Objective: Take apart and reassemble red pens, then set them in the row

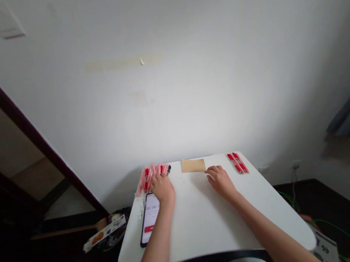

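My left hand (163, 188) lies over the near side of a group of red and pink pens (149, 177) at the table's back left. Its fingers curl down onto the pens, and their tips are hidden. A pen's black end (169, 169) sticks out just right of these fingers. My right hand (221, 180) is at the near right corner of a flat tan paper piece (193, 165). Its fingers are bent, with the thumb apart from them and nothing visible between. Two red and pink pens (238, 163) lie side by side at the back right.
A phone (150, 217) with a running timer lies left of my left forearm. The white table (205, 220) stands against a plain wall (188, 82). On the floor are a box (106, 233) at left and green cables (290, 202) at right.
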Demonstrator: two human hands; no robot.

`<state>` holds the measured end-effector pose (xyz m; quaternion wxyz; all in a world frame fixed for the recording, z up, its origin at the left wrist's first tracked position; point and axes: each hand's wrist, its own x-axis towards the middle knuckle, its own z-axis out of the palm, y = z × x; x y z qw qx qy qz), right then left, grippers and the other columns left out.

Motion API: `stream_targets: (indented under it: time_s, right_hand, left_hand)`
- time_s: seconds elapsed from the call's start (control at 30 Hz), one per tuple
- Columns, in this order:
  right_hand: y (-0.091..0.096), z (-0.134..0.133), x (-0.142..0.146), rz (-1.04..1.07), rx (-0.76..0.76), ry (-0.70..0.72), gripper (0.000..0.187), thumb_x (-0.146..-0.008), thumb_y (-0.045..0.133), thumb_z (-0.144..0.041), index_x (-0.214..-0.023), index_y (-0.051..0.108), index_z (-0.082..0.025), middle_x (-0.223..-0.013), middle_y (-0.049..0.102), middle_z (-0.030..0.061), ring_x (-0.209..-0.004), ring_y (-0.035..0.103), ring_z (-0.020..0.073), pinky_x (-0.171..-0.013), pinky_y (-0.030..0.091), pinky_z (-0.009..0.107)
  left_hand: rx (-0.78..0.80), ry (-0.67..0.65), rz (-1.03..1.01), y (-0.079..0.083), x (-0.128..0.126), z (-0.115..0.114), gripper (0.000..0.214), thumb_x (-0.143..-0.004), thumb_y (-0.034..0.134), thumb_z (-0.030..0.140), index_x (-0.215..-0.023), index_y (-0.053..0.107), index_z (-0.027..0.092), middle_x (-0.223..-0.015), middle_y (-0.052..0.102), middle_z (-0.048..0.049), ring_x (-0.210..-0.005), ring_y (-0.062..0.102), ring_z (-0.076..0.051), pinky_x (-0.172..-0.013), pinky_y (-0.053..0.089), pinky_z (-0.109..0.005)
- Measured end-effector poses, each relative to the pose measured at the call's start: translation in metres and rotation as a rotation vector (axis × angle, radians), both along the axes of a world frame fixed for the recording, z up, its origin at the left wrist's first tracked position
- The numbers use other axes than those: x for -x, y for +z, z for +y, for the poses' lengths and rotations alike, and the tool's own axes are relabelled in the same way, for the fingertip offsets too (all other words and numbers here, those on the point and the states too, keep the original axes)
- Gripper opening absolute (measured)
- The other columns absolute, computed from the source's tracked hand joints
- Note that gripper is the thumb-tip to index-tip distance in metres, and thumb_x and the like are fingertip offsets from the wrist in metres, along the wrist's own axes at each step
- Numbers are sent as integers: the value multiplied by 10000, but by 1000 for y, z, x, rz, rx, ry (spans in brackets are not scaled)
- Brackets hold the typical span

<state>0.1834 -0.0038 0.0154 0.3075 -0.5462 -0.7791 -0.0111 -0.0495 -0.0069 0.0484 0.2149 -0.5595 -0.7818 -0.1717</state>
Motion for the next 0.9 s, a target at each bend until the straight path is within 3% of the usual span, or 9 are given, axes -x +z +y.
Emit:
stream_targets:
  time_s: [0.2, 0.4, 0.63, 0.9]
  right_hand:
    - [14, 2, 40, -49, 11, 119, 266, -886, 481, -190, -1084, 655, -228, -1114, 625, 81, -1047, 498, 222, -879, 436, 350]
    - [8, 10, 68, -54, 11, 152, 281, -889, 475, -188, -1092, 659, -247, -1117, 623, 81, -1064, 496, 230, -892, 423, 372]
    - [-7, 11, 67, -32, 59, 135, 282, -891, 464, -182, -1072, 670, -246, -1112, 625, 74, -1056, 500, 217, -883, 430, 349]
    - [-1, 11, 62, -2, 33, 130, 286, -884, 479, -174, -1106, 648, -237, -1111, 621, 72, -1064, 495, 219, -900, 429, 348]
  left_hand:
    - [24, 34, -6, -6, 5, 1, 400, -898, 276, 140, -975, 668, 141, -1009, 649, -124, -1011, 542, -262, -816, 446, -385]
    - [19, 14, -51, -3, 4, -3, 375, -891, 312, 142, -1001, 670, 163, -1048, 653, -132, -1061, 519, -272, -855, 414, -414]
    - [12, 28, -69, -2, 2, -2, 383, -887, 311, 141, -990, 679, 171, -1032, 659, -132, -1049, 523, -271, -862, 400, -421]
    - [-23, -28, -93, 3, -7, -5, 397, -891, 297, 146, -1004, 677, 162, -976, 659, -132, -994, 557, -278, -863, 394, -438]
